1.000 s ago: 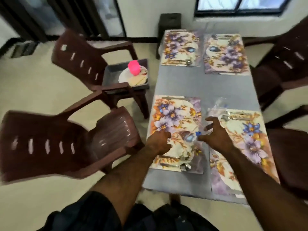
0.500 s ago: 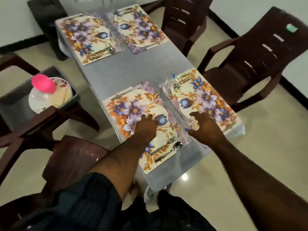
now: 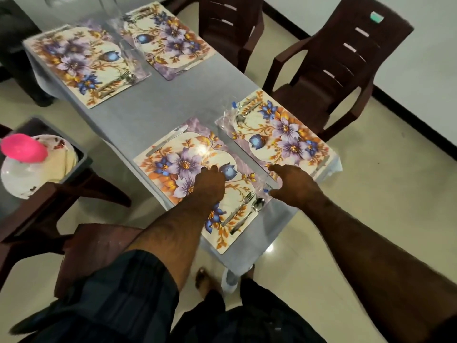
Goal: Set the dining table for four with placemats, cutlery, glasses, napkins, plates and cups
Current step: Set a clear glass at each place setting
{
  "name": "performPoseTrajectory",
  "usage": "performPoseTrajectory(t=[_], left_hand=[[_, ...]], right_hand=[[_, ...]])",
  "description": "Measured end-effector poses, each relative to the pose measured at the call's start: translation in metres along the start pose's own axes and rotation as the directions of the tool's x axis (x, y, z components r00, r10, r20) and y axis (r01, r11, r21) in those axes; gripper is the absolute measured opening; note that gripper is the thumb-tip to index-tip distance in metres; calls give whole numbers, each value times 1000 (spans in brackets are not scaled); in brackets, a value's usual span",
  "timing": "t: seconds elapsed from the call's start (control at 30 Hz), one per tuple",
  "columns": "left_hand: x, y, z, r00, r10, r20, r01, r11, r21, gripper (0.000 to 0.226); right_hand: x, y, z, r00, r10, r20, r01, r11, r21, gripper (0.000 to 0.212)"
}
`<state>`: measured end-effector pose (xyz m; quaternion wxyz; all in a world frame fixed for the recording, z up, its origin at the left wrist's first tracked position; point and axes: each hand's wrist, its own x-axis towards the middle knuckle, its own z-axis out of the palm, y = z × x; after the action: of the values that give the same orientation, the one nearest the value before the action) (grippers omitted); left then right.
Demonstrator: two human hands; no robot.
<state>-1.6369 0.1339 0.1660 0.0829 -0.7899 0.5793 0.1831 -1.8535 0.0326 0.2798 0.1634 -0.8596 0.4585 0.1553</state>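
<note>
Four floral placemats lie on the grey table (image 3: pixel 153 102). My left hand (image 3: pixel 210 181) rests knuckles-down on the near left placemat (image 3: pixel 173 154), fingers curled under, nothing visible in it. My right hand (image 3: pixel 296 186) grips a clear glass (image 3: pixel 270 181) with a blue sticker, standing between that mat and the near right placemat (image 3: pixel 284 134). A fork (image 3: pixel 241 206) and spoon (image 3: pixel 257 205) lie just below my hands; a knife (image 3: pixel 170 139) lies on the mat's far side. Another glass (image 3: pixel 232 112) stands at the near right mat's far corner.
The two far placemats (image 3: pixel 74 60) (image 3: pixel 173 38) carry cutlery and a tall clear glass (image 3: pixel 123 40). On a chair at left, a grey tray (image 3: pixel 82 157) holds white plates (image 3: pixel 37 169) and a pink cup (image 3: pixel 23 151). Brown chairs (image 3: pixel 333 70) (image 3: pixel 227 26) line the table's right side.
The view has swung round the table's near end. My right hand has closed on the glass between the near mats; my left hand stays on the near left mat.
</note>
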Motion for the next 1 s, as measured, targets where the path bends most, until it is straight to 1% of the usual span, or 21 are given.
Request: performPoseTrajectory(t=[0.1, 0.3, 0.4, 0.47, 0.53, 0.57, 0.63, 0.67, 0.73, 0.83, 0.9, 0.97, 1.0], left_hand=[[-3, 1, 1, 999, 8, -42, -7, 1000, 17, 46], [-5, -3, 3, 998, 33, -58, -31, 999, 34, 42], [-12, -3, 5, 995, 48, -91, -46, 999, 24, 41], [-13, -7, 4, 994, 60, -86, -61, 998, -5, 46], [-10, -15, -2, 999, 44, -8, -45, 994, -103, 60], [-10, -20, -7, 999, 24, 43, -14, 979, -202, 69], [-18, -30, -21, 992, -17, 128, 71, 897, -437, 83], [-27, -32, -28, 992, -41, 122, 97, 861, -500, 84], [-50, -37, -33, 992, -111, 63, 128, 839, -530, 77], [-93, -35, -27, 982, -189, 10, 155, 771, -617, 66], [-132, -32, -16, 960, -276, -34, 183, 718, -672, 62], [-164, -26, 2, 936, -351, -39, 225, 678, -700, 59], [-200, -16, 17, 895, -446, -22, 288, 616, -733, 56]], right_hand=[[-2, -3, 3, 1000, 4, -15, -4, 1000, -11, 83], [-2, -8, 5, 1000, 7, -15, -7, 1000, -12, 86], [-4, -8, 6, 1000, 9, -10, -9, 1000, -7, 87], [-7, -7, 4, 1000, 17, 12, -17, 1000, 17, 90], [-11, -5, 0, 999, 25, 34, -26, 999, 46, 96], [-15, -3, -2, 999, 31, 21, -32, 998, 57, 97], [-23, 5, -9, 999, 34, -41, -31, 997, 74, 94], [-27, 9, -12, 997, 28, -72, -22, 997, 75, 90], [-37, 13, -18, 990, 0, -140, 7, 999, 50, 85], [-55, 9, -22, 977, -85, -197, 84, 996, -11, 80], [-69, -1, -12, 948, -218, -231, 218, 976, -27, 76], [-75, -9, 0, 908, -323, -268, 325, 945, -37, 71], [-90, -13, 10, 866, -431, -255, 432, 900, -53, 69]])
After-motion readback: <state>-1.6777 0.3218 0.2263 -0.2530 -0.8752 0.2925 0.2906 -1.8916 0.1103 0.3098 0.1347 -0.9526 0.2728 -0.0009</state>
